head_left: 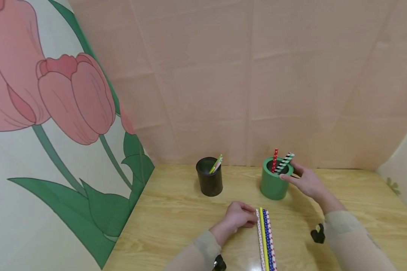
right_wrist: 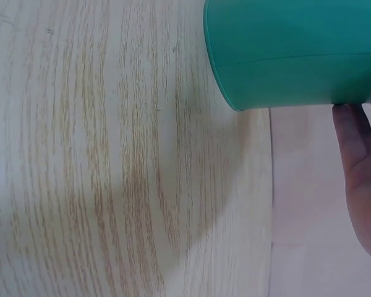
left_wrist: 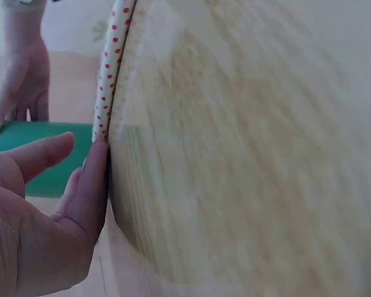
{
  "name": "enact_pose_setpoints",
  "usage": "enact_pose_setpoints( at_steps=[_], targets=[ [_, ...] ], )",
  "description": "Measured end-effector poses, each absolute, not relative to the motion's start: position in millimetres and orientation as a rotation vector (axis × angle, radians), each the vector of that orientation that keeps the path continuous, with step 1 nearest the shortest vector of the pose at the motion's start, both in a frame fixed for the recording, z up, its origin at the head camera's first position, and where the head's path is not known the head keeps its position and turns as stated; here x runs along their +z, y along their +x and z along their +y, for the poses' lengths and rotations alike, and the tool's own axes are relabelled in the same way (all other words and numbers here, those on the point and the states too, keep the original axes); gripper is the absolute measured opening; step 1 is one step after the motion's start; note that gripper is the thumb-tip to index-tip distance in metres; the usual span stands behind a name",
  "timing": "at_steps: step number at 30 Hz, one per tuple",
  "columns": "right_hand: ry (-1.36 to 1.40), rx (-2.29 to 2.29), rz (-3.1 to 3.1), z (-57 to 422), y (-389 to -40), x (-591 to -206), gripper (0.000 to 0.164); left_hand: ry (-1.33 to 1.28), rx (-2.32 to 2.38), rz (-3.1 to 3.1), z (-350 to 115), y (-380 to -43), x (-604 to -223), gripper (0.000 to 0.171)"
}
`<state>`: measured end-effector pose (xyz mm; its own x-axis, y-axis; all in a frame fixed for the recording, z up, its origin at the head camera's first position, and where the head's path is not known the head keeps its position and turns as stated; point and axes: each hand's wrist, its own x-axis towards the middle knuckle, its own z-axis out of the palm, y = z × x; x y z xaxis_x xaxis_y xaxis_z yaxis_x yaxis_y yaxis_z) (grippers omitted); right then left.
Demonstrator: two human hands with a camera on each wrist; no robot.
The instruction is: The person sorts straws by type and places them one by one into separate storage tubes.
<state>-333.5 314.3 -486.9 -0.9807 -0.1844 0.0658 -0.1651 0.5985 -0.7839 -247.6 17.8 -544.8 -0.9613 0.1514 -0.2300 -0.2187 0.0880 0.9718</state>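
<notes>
On the table lies a row of paper straws: a white one with red dots (head_left: pixel 259 233), a yellow one (head_left: pixel 264 237), a blue dotted one (head_left: pixel 267 229) and another white one with red marks (head_left: pixel 271 241). My left hand (head_left: pixel 239 216) touches the far end of the leftmost white straw with its fingertips, the thumb held apart in the left wrist view. At the green cup (head_left: pixel 273 188), my right hand (head_left: pixel 306 182) holds the right side of the rim, thumb in front and fingers behind. A red dotted straw (head_left: pixel 275 160) and a black-and-white striped straw (head_left: pixel 285 162) stand in that cup.
A black cup (head_left: pixel 209 182) with a few light straws (head_left: pixel 216 164) leaning in it stands to the left of the green one. Behind the wooden table (head_left: pixel 169 210) hangs a pinkish cloth (head_left: pixel 203 82). A tulip-painted panel (head_left: pixel 74 94) borders the left.
</notes>
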Motion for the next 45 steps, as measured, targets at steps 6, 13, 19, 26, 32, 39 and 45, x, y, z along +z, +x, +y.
enact_pose_setpoints(
  at_steps=[6,13,19,26,32,39,45],
  targets=[
    [-0.307,-1.375,2.783,313.5,-333.1,-485.4,0.103,-0.060,1.942,2.095,16.1,-244.2,-540.3,0.024],
    [-0.302,-1.382,2.767,313.3,-334.1,-482.5,0.106,-0.085,1.874,2.116,18.7,-242.8,-538.3,0.022],
    [-0.309,-1.378,2.773,312.8,-334.6,-483.4,0.107,-0.075,1.862,2.146,19.4,-241.9,-539.2,0.024],
    [-0.315,-1.377,2.778,314.5,-334.5,-487.0,0.107,-0.078,1.846,2.185,21.6,-238.9,-536.9,0.026],
    [-0.303,-1.353,2.773,314.7,-333.3,-488.7,0.107,-0.129,1.761,2.252,26.6,-238.0,-534.8,0.030],
    [-0.293,-1.337,2.774,313.7,-331.2,-486.6,0.107,-0.143,1.713,2.320,29.3,-240.9,-540.8,0.034],
    [-0.292,-1.327,2.777,311.8,-331.1,-484.6,0.108,-0.134,1.645,2.372,29.1,-242.1,-541.9,0.036]
  ],
)
